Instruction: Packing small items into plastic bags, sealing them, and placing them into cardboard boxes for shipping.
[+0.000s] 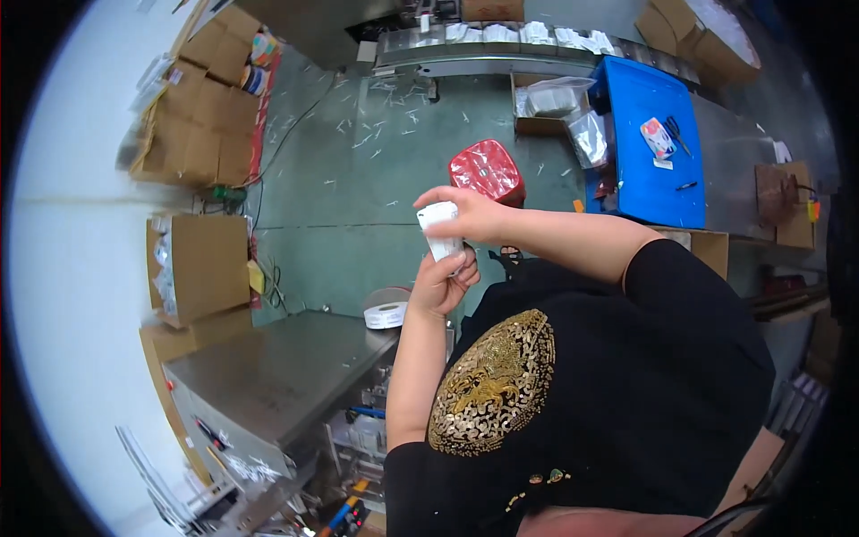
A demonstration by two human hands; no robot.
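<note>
Both hands are raised over open green floor. A red stool sits just beyond them, a tape roll on the desk below, boxes left.

This looks like a small packing workshop. Open cardboard boxes stand left of the hands, a conveyor carrying white packets runs beyond them, a steel bench sits below, and paper scraps litter the green floor.
</note>
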